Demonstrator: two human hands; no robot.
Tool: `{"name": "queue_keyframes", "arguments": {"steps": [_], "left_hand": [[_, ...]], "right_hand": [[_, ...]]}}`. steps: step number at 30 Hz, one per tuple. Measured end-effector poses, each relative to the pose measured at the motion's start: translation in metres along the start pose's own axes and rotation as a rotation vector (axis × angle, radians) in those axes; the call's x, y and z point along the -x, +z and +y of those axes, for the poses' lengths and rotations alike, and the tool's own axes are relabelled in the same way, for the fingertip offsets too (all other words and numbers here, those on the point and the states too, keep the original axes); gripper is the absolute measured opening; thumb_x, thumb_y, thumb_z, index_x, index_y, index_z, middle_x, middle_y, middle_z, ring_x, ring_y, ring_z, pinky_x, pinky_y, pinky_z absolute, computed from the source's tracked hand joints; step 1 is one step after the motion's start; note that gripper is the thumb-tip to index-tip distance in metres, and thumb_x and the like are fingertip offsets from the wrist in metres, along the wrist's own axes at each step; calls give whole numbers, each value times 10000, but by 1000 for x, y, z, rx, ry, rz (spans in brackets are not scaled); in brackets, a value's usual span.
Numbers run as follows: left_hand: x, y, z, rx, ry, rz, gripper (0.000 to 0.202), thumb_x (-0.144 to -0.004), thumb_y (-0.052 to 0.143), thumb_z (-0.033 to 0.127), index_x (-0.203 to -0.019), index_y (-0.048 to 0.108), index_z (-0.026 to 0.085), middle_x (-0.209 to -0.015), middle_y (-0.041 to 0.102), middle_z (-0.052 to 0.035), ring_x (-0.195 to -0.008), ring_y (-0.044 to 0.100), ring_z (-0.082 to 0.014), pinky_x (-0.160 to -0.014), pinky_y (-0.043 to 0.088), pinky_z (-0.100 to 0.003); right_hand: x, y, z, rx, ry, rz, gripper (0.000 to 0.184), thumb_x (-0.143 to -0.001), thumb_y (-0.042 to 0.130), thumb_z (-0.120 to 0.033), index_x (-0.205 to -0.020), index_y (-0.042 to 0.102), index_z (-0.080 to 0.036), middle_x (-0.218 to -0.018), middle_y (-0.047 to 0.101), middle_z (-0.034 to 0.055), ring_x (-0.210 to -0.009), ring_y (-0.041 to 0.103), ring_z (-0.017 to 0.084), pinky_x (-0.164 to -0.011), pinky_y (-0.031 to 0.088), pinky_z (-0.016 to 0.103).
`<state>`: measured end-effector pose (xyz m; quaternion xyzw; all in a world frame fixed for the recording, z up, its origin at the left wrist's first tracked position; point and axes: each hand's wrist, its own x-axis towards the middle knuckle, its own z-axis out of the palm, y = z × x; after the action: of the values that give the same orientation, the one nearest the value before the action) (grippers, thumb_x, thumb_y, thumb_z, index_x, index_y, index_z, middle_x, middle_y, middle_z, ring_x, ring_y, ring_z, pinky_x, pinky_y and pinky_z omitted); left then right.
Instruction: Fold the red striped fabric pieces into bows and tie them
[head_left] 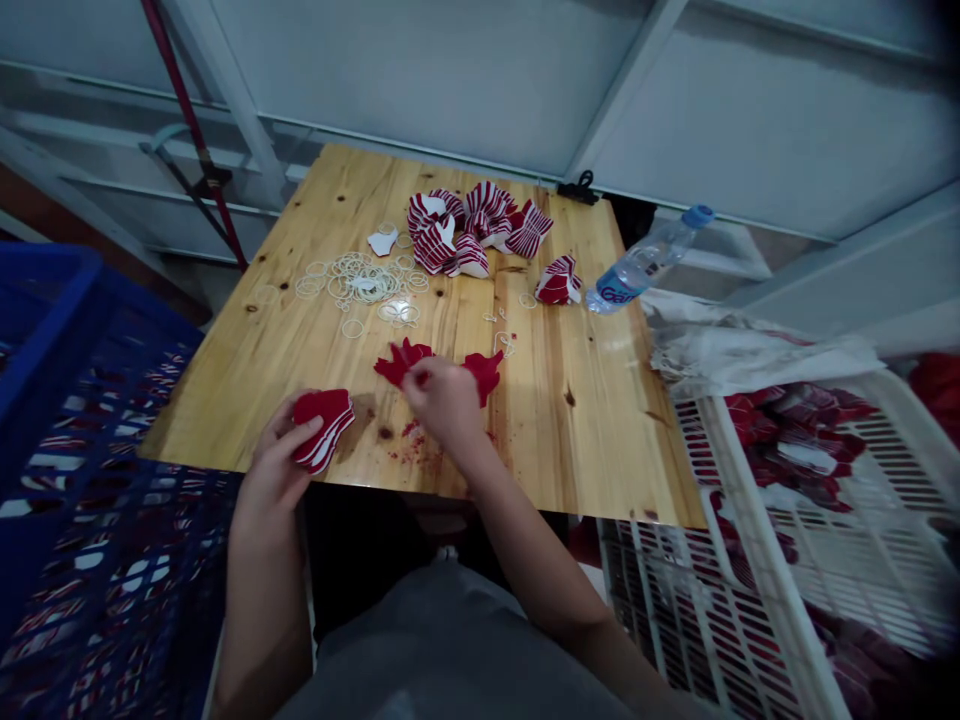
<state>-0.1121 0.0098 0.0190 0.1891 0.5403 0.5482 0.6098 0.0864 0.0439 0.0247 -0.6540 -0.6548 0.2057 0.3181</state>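
A workshop, its wooden worktable [525, 440] between a blue crate [52, 300] and a white crate [757, 530] of cut pieces [795, 440].

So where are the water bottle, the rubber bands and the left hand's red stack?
Water bottle [637, 268]: head view, its clear middle.
Rubber bands [367, 282]: head view, middle of the pile.
Red-and-white stack [324, 425]: head view, its top red layer.

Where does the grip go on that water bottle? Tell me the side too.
Take the water bottle around its middle from the near side. It lies on its side, blue cap jutting past the wooden table, so the body is likely the surest part to reach.
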Motion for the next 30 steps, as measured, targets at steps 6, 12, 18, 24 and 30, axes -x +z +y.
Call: {"name": "queue_keyframes", "arguments": {"steps": [6,12,18,24,30], "left_hand": [[-3,24,-17,17,-49,-73,439,-484,851,199,-886,676,170,-773,737,7,-615,674,-130,-573,559,-204],[-1,56,-41,-181,-32,-239,479,-531,881,304,-936,675,156,-805,744,-21,-671,697,-162,-640,575,-262],[-1,45,-42,-300,7,-377,544,-561,871,388,-1034,703,177,-973,749,-63,-835,711,-209,-725,584,-276],[-6,16,-31,-260,-16,-319,558,-599,862,341,-1110,681,207,-986,743,-47,-882,708,-214,-825,576,-307],[-14,5,-30,-287,80,-198,481,-703,775,469,-1107,666,232,-1022,735,-29,-895,703,-179,-825,565,-278]], "right_hand": [[25,-48,62,-90,293,176,197,-796,663,-350,-679,698,-196,-655,640,38,-582,557,174,-586,412,306],[43,-42,44,-254,74,165,238,-761,733,-423,-803,694,-193,-749,661,33,-637,582,146,-602,460,274],[35,-21,29,-699,189,-42,213,-708,763,-378,-757,684,-187,-686,701,23,-608,660,155,-582,519,259],[25,1,20,-846,331,-57,241,-709,733,-405,-701,594,-209,-572,660,-8,-492,632,154,-482,491,249],[22,18,9,-853,276,-153,246,-747,695,-406,-728,527,-227,-570,636,-34,-479,632,151,-450,473,236]]}}
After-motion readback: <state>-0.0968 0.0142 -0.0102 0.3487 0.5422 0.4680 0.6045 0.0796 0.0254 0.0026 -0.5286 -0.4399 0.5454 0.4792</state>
